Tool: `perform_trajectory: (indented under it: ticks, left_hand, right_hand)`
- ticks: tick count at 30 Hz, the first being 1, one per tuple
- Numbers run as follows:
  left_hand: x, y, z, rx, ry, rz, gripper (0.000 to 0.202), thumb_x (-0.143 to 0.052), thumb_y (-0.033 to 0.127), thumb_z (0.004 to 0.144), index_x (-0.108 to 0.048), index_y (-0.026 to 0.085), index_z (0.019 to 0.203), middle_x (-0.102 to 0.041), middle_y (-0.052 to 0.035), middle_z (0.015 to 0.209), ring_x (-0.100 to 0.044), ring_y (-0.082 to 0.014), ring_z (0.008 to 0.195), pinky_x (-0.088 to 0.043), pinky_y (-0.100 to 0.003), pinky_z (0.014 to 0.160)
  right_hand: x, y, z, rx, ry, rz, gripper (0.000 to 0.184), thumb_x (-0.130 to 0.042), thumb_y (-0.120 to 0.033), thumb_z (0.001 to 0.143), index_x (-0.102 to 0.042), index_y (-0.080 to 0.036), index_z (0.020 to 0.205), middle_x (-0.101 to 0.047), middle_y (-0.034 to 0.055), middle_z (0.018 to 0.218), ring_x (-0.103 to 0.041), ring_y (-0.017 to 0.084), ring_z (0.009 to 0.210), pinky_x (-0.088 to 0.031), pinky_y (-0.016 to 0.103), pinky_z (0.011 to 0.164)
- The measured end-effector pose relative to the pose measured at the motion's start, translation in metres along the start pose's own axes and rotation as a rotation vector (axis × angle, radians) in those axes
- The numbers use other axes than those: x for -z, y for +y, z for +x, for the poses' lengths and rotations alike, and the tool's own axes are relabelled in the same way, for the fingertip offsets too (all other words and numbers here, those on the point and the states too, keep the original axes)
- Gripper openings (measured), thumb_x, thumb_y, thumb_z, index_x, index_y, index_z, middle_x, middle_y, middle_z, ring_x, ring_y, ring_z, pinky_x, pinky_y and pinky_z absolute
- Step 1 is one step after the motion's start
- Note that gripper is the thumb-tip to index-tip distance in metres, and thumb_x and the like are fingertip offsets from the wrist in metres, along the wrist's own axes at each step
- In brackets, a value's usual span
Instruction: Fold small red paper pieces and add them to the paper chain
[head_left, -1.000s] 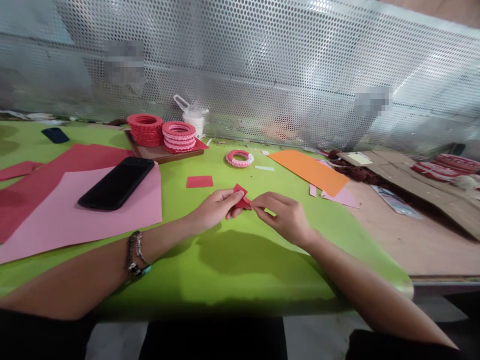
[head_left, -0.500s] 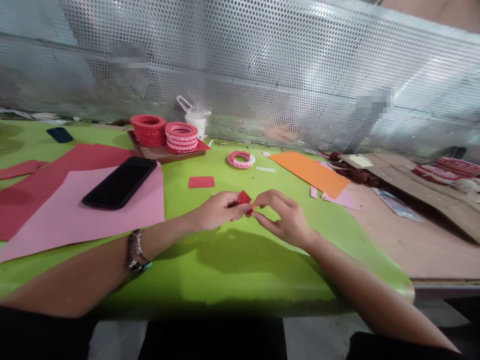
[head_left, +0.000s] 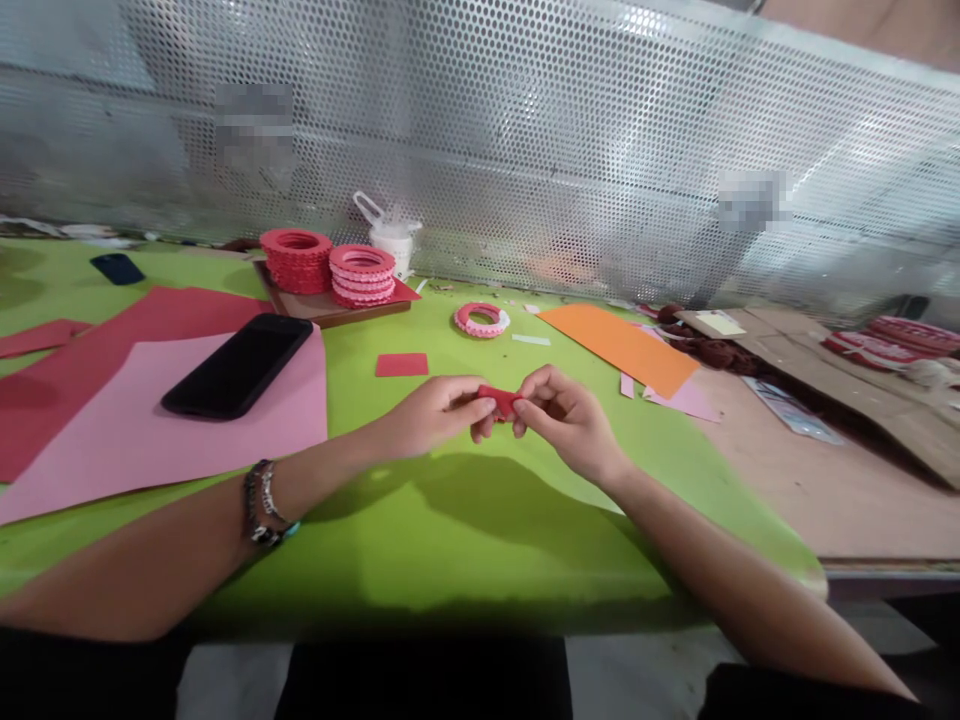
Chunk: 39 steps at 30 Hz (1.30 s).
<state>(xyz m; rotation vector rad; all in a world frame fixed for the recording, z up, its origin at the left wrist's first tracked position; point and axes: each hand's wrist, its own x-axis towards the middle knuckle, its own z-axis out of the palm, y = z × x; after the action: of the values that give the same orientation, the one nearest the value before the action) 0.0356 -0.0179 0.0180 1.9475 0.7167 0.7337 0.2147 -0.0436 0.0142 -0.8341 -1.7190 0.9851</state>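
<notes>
A small folded red paper piece (head_left: 498, 400) is pinched between both hands above the green table cover (head_left: 465, 540). My left hand (head_left: 439, 412) grips its left end with fingers closed. My right hand (head_left: 566, 420) grips its right end, fingers curled. A flat red paper rectangle (head_left: 401, 365) lies just beyond my left hand. A single pink and red paper ring (head_left: 481, 319) lies farther back.
A black phone (head_left: 238, 365) rests on a pink sheet (head_left: 135, 440) over red sheets at left. Two stacks of red paper rings (head_left: 327, 267) sit on a brown tray, a white jug (head_left: 390, 240) behind them. An orange sheet (head_left: 622, 345) and cardboard (head_left: 817, 370) lie right. Perforated metal panel behind.
The red piece stood up as a pointed flap before; now it is pressed flatter and lower between the fingers. Both hands have closed in on it.
</notes>
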Motion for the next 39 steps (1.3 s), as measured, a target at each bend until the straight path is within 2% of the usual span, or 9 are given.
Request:
perform_trajectory:
  ticks: [5,12,21,25,28,31,33,36,39]
  left_hand:
    - [0.001,-0.001,-0.001,0.031,-0.007,-0.071,0.022,-0.04,0.033,0.083,-0.044,0.016,0.069,-0.033,0.0069,0.051,-0.032,-0.0059,0.044,-0.026,-0.018,0.042]
    - [0.003,0.003,-0.001,0.037,-0.071,0.009,0.022,-0.042,0.032,0.083,-0.046,0.016,0.069,-0.036,0.0063,0.052,-0.032,-0.0054,0.043,-0.024,-0.018,0.04]
    - [0.003,-0.002,0.0,-0.02,-0.128,0.08,0.024,-0.042,0.032,0.082,-0.048,0.014,0.067,-0.035,0.0053,0.057,-0.033,-0.0062,0.05,-0.026,-0.018,0.044]
    - [0.002,-0.003,0.0,0.046,-0.174,-0.052,0.022,-0.042,0.032,0.084,-0.049,0.015,0.072,-0.035,0.0057,0.055,-0.032,-0.0059,0.047,-0.024,-0.018,0.042]
    - [0.002,-0.003,0.0,0.106,-0.235,-0.252,0.019,-0.041,0.031,0.084,-0.046,0.016,0.072,-0.028,0.0079,0.051,-0.026,-0.0051,0.042,-0.021,-0.018,0.04]
    - [0.001,-0.002,0.0,0.156,-0.296,-0.398,0.019,-0.044,0.032,0.083,-0.044,0.017,0.071,-0.025,0.0099,0.047,-0.022,-0.0041,0.037,-0.02,-0.018,0.038]
    - [0.001,-0.003,-0.001,0.176,-0.325,-0.434,0.02,-0.044,0.034,0.084,-0.044,0.018,0.072,-0.029,0.0106,0.042,-0.024,-0.0042,0.033,-0.023,-0.018,0.037]
    - [0.0,-0.005,-0.001,0.159,-0.353,-0.408,0.022,-0.038,0.033,0.087,-0.043,0.018,0.071,-0.039,0.0092,0.038,-0.035,-0.006,0.031,-0.032,-0.019,0.04]
    - [-0.002,-0.006,-0.002,0.109,-0.343,-0.374,0.022,-0.034,0.031,0.089,-0.043,0.018,0.073,-0.043,0.0089,0.038,-0.04,-0.0067,0.032,-0.035,-0.019,0.042]
  right_hand:
    - [0.007,-0.001,0.001,0.041,-0.162,0.117,0.019,-0.059,-0.029,0.077,-0.051,-0.018,0.091,-0.059,0.0004,0.077,-0.06,0.008,0.069,-0.051,0.023,0.067]
    - [0.009,-0.001,0.0,0.004,-0.2,0.124,0.012,-0.061,-0.023,0.076,-0.053,-0.017,0.083,-0.06,-0.0009,0.072,-0.06,0.007,0.065,-0.051,0.021,0.063]
    - [0.004,-0.004,-0.001,-0.022,-0.239,-0.026,0.016,-0.058,-0.03,0.078,-0.05,-0.017,0.079,-0.057,-0.001,0.064,-0.057,0.008,0.057,-0.047,0.021,0.052]
    - [0.003,-0.005,-0.002,0.09,-0.191,-0.14,0.01,-0.055,-0.026,0.08,-0.051,-0.017,0.08,-0.058,-0.0007,0.063,-0.057,0.008,0.057,-0.047,0.02,0.051]
    - [0.006,-0.007,-0.003,0.283,-0.169,-0.321,0.002,-0.056,-0.02,0.08,-0.057,-0.018,0.08,-0.064,0.0026,0.072,-0.061,0.011,0.066,-0.051,0.023,0.059]
    - [0.009,-0.008,-0.004,0.501,-0.205,-0.476,0.008,-0.058,-0.013,0.078,-0.06,-0.018,0.085,-0.066,0.0049,0.08,-0.062,0.013,0.074,-0.052,0.025,0.066]
    - [0.011,-0.008,-0.005,0.605,-0.225,-0.535,0.012,-0.059,-0.012,0.077,-0.061,-0.017,0.087,-0.066,0.0065,0.083,-0.062,0.014,0.078,-0.053,0.026,0.068]
    - [0.013,-0.009,-0.006,0.645,-0.235,-0.584,0.014,-0.058,-0.011,0.078,-0.061,-0.017,0.09,-0.065,0.0078,0.087,-0.062,0.014,0.081,-0.052,0.026,0.07]
    - [0.011,-0.012,-0.005,0.527,-0.195,-0.547,0.011,-0.055,-0.012,0.08,-0.061,-0.017,0.087,-0.066,0.0056,0.082,-0.062,0.013,0.077,-0.051,0.025,0.068]
